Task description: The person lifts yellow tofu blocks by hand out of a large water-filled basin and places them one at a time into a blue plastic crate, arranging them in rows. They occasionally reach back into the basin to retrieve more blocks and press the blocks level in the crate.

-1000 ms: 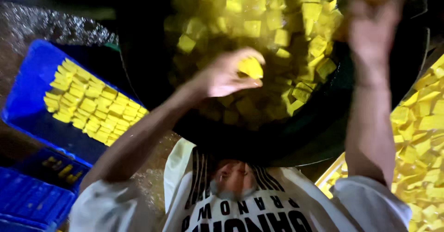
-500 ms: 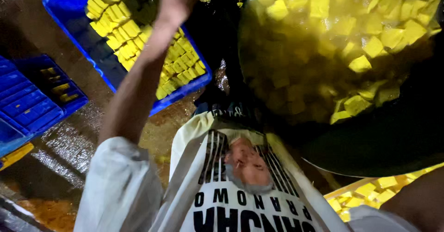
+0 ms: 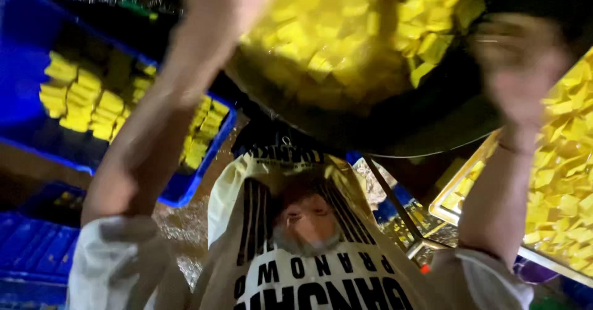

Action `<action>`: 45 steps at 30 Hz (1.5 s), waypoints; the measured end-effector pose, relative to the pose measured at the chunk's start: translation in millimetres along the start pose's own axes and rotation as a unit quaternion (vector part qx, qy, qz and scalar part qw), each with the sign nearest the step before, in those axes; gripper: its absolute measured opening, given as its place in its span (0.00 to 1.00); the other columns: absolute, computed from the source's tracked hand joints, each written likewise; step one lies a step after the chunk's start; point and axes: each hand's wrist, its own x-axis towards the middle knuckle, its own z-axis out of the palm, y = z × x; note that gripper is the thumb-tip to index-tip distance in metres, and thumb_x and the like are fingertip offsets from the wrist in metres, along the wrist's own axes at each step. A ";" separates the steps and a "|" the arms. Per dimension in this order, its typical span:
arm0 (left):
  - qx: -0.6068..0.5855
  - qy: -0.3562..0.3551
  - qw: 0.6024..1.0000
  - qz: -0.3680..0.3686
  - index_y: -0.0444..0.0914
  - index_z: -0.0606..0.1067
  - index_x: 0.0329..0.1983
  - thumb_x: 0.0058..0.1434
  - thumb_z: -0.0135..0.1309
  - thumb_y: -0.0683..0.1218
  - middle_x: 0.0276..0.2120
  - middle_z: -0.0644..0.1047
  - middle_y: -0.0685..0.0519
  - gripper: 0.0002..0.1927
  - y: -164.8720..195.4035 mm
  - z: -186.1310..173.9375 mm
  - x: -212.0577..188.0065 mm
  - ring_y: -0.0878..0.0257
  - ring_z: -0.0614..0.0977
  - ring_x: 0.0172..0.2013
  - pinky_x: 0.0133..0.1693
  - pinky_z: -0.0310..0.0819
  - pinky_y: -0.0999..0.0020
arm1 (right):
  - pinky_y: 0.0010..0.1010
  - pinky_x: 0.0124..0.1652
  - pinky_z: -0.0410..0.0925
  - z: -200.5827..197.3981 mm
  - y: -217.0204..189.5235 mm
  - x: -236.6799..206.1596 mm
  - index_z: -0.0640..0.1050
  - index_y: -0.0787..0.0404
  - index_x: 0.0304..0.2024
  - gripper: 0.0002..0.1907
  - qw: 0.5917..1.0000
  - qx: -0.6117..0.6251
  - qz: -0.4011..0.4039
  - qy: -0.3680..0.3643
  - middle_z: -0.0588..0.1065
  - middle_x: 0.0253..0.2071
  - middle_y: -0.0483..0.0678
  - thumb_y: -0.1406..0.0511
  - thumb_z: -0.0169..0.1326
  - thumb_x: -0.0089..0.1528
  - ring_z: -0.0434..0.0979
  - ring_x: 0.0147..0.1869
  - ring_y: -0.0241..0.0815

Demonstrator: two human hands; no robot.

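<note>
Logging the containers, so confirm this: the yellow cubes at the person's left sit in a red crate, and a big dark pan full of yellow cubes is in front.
Not quite. The head view shows the crate is blue, not red. The rest holds: yellow cubes sit in it at the person's left, and the big dark pan in front is full of yellow cubes.

A big dark pan brims with yellow cubes. The blurred right hand hovers at its rim, while the left arm reaches up beside a blue crate of yellow blocks.
</note>
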 end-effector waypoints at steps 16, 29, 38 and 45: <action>0.137 -0.359 0.922 0.051 0.33 0.74 0.51 0.56 0.61 0.44 0.40 0.77 0.42 0.20 92.1 237.7 -0.7 0.49 0.80 0.39 0.42 0.76 0.55 | 0.45 0.61 0.69 66.6 303.2 99.5 0.85 0.62 0.39 0.12 0.760 -0.520 0.111 -0.374 0.82 0.44 0.56 0.64 0.52 0.61 0.80 0.49 0.56; 0.212 -0.300 0.930 0.022 0.34 0.73 0.57 0.59 0.64 0.48 0.49 0.76 0.42 0.25 -26.2 176.0 124.8 0.49 0.78 0.47 0.49 0.73 0.56 | 0.48 0.40 0.71 30.9 304.7 299.0 0.81 0.60 0.33 0.06 0.780 -0.584 -0.069 -0.213 0.77 0.34 0.58 0.65 0.58 0.62 0.78 0.38 0.56; -0.349 -0.208 0.910 -0.084 0.35 0.70 0.63 0.69 0.58 0.53 0.57 0.74 0.46 0.25 -23.3 188.4 127.3 0.54 0.77 0.56 0.57 0.73 0.59 | 0.41 0.57 0.75 -8.2 325.5 271.4 0.78 0.63 0.54 0.12 0.926 0.260 0.198 -0.188 0.79 0.50 0.51 0.70 0.54 0.68 0.81 0.53 0.44; -0.693 0.022 0.699 -0.176 0.35 0.71 0.63 0.70 0.55 0.53 0.56 0.74 0.48 0.23 36.5 258.7 120.6 0.55 0.77 0.56 0.57 0.75 0.59 | 0.33 0.32 0.71 24.2 313.0 213.0 0.79 0.65 0.55 0.14 0.934 0.320 0.149 -0.062 0.78 0.38 0.53 0.71 0.61 0.67 0.75 0.31 0.41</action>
